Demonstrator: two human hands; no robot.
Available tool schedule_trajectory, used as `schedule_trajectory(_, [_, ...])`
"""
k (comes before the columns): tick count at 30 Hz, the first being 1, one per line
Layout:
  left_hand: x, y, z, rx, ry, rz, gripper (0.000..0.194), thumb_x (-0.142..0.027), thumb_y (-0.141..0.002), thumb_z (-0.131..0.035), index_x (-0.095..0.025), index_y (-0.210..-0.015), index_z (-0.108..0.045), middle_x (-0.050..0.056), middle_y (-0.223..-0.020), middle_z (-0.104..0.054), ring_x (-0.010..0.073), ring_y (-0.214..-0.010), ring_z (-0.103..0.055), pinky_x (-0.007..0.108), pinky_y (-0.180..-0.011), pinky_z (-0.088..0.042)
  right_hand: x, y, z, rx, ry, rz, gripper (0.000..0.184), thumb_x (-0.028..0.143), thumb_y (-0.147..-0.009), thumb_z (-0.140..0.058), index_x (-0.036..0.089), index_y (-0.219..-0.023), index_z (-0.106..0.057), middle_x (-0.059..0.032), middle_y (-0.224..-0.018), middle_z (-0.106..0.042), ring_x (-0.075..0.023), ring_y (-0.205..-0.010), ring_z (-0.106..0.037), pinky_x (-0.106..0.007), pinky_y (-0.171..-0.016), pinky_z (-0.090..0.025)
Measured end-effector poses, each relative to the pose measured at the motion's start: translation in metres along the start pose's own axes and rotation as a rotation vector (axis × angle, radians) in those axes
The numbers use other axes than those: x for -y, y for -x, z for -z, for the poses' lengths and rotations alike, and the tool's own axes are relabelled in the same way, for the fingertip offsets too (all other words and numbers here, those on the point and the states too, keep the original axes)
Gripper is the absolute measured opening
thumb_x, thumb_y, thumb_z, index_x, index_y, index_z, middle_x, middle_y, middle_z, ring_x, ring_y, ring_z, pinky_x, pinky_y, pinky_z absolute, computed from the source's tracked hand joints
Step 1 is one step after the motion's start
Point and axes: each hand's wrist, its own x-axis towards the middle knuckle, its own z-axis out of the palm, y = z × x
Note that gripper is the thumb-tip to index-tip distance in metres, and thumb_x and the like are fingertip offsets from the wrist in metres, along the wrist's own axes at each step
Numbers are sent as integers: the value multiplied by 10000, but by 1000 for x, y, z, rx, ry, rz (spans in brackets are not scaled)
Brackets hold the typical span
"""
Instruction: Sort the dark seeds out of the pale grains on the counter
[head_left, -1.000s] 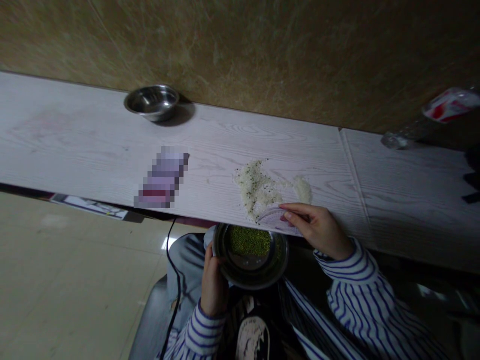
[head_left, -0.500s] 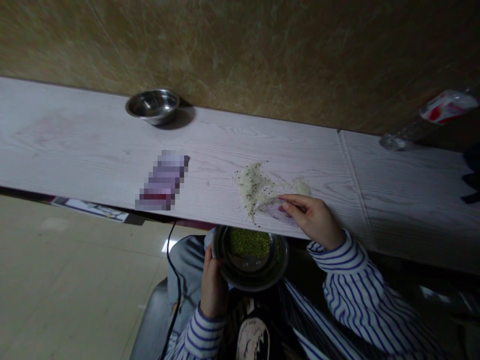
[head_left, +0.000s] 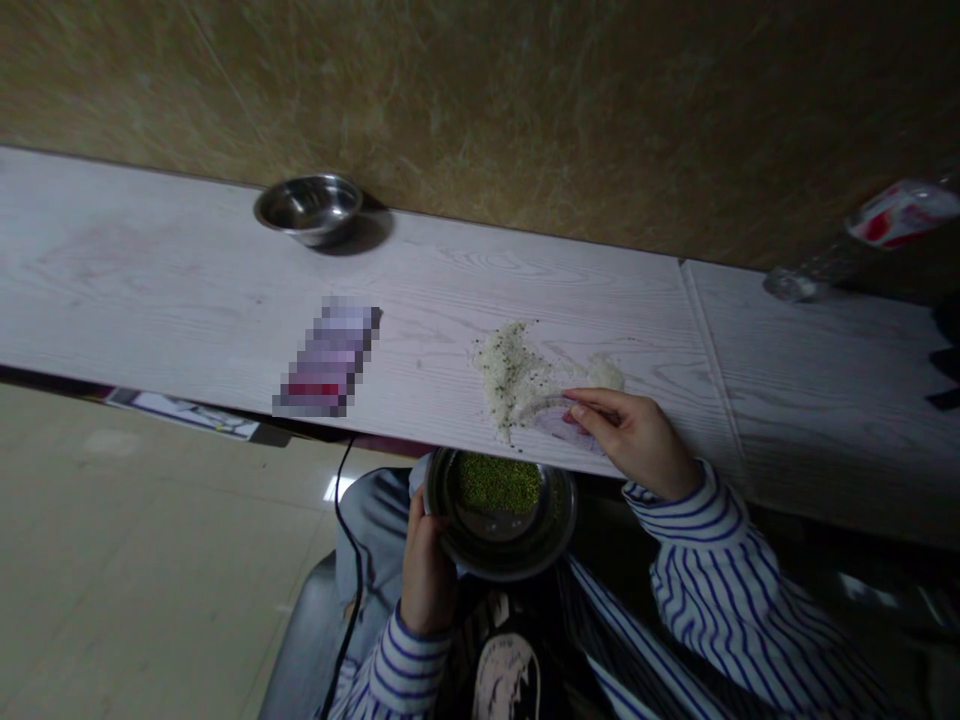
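My left hand (head_left: pixel 429 570) is wrapped round the left rim of a steel bowl (head_left: pixel 551 545), held just below the table's front edge. Small green beans (head_left: pixel 499 482) lie in that bowl. Over the table, my right hand (head_left: pixel 637 435) pinches a clear, round-edged plastic piece (head_left: pixel 551 415) between thumb and fingers; its exact kind is hard to make out. The piece rests low beside a heap of white rice (head_left: pixel 502 370) with dark green grains mixed in. A smaller patch of white grains (head_left: pixel 606 373) lies just beyond my right fingers.
Another steel bowl (head_left: pixel 311 210) stands by the wall at the back left. A pixelated flat phone-shaped thing (head_left: pixel 330 355) lies left of the rice. A clear bottle (head_left: pixel 855 240) is at the far right. A black cable (head_left: pixel 356 560) hangs past my left leg.
My right hand has shifted very slightly right with the plastic piece. My left hand and its bowl stay in place. The view has tilted a little.
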Motion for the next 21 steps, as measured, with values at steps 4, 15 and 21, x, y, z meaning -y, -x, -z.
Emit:
schedule_trajectory(4, [1,-2,2,16,14,6,558,-397,-644,-795,-253,-1181,-841,68,-1260,-832,359,-1300,-713,451,-1083,-596,3,6,2,38,-5,-9,339,384,-959,-761,166,-1142,-946,-159,-984,-937,-324,-935,-930,-421,-845,-760])
schedule_trajectory(15, [10,-5,5,23,-7,-13,494,-400,-689,-751,-270,-1158,-833,70,-1265,-823,346,-1300,-711,459,-1114,-581,0,14,5,26,-16,-48,316,415,-954,-797,185,-1103,-954,-157,-989,-938,-324,-913,-926,-429,-846,-765])
schedule_trajectory(21, [6,-4,4,42,-13,-25,534,-404,-703,-767,-262,-1214,-835,76,-1296,-821,364,-1345,-701,496,-1198,-551,-2,11,6,16,-34,-53,333,407,-950,-786,175,-1124,-949,-153,-948,-933,-327,-919,-928,-443,-879,-764])
